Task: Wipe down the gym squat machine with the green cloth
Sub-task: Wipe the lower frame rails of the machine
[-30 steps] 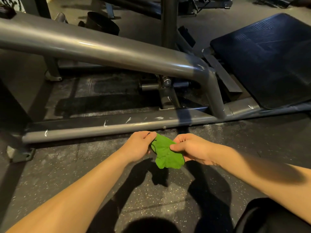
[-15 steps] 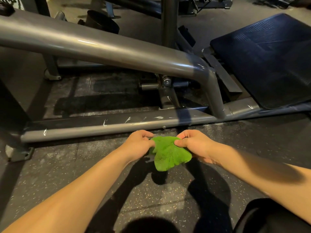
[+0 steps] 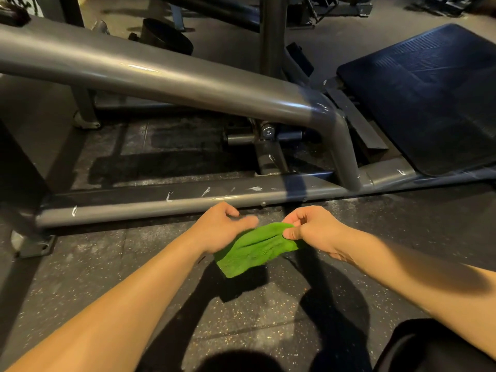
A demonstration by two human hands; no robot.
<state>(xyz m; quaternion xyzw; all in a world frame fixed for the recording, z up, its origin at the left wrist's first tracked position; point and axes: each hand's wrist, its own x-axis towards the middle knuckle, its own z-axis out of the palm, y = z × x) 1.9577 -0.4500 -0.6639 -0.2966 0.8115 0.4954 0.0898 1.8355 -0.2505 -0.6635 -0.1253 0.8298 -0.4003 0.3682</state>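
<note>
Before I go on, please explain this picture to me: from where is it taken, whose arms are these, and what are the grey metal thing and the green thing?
It is taken by a camera worn on a person's head, looking forward and down, so the two bare arms are that person's own. The right hand pinches an edge of a green cloth. The left hand is at the cloth's other side; its thumb is blurred, so I cannot tell whether it grips. The grey metal is the frame of a gym squat machine, whose scuffed lower rail runs along the speckled floor beyond the hands. The cloth is not touching the machine.
</note>
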